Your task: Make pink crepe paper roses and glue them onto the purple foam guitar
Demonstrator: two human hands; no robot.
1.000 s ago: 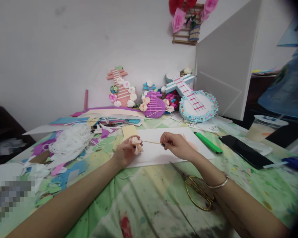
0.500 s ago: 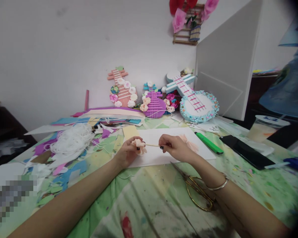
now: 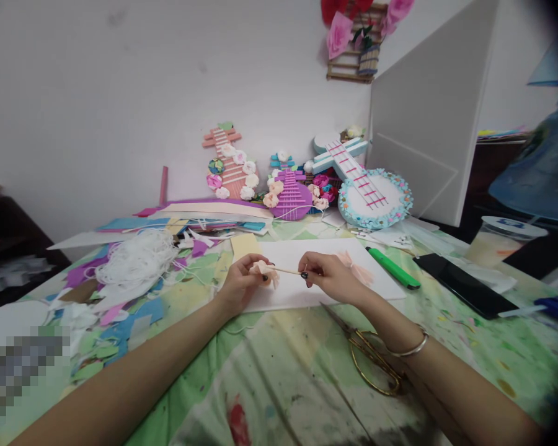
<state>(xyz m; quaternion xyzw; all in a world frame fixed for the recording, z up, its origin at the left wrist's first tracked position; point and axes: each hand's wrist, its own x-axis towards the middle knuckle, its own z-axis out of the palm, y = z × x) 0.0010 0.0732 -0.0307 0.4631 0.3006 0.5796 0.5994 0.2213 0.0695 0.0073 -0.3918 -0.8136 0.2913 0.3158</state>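
Between the fingers of my left hand (image 3: pixel 238 285) is a peach paper flower (image 3: pixel 266 270), its petals ruffled and partly hidden by the fingertips. A thin pale stick (image 3: pixel 288 271) runs from the flower to my right hand (image 3: pixel 328 274), which pinches its other end. Both hands hover over a white board (image 3: pixel 288 294). More peach crepe paper (image 3: pixel 357 269) lies on the board just beyond my right hand. Gold-handled scissors (image 3: pixel 374 365) rest on the cloth beneath my right forearm.
A green box cutter (image 3: pixel 393 267) and a black phone (image 3: pixel 465 285) lie to the right, near a lidded cup (image 3: pixel 502 238). White string (image 3: pixel 137 263) and coloured paper scraps (image 3: pixel 139 316) cover the left side. Decorated paper lutes (image 3: pixel 374 198) lean along the wall.
The stick has tilted slightly, and my right fingers have shifted on its end. My left hand keeps the flower in nearly the same place. The view has moved a little.
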